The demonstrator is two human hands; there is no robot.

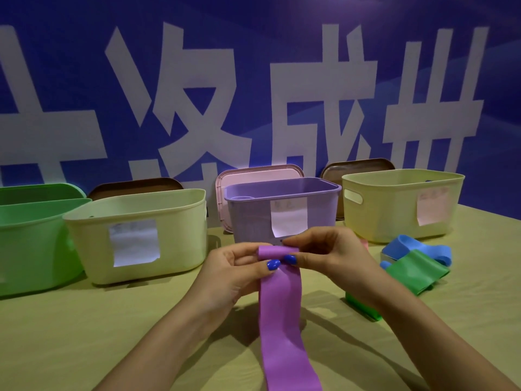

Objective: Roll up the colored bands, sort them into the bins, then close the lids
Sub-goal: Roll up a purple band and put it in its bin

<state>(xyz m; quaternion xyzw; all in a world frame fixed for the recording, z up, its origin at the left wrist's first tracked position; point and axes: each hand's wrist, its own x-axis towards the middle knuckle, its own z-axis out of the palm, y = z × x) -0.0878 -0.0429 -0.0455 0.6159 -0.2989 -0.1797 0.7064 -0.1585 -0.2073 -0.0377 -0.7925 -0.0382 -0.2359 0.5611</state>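
A purple band (282, 314) hangs from both my hands down toward the near table edge, its top end curled into a small roll. My left hand (234, 275) and my right hand (324, 252) pinch that roll from either side, just in front of the purple bin (315, 215). Four open bins stand in a row: a green bin (31, 244) at far left, a pale yellow bin (180, 230), the purple one, and another yellow bin (394, 210) at right. Loose bands lie at right: a blue band (417, 246) and a green band (414, 272).
Lids lean against the blue wall behind the bins: a pink lid (253, 173), two brown lids (132, 187) (358, 167), and a green lid (36, 190). White paper labels hang on the bin fronts. A second green piece (363, 306) lies under my right forearm on the tan table (98, 334).
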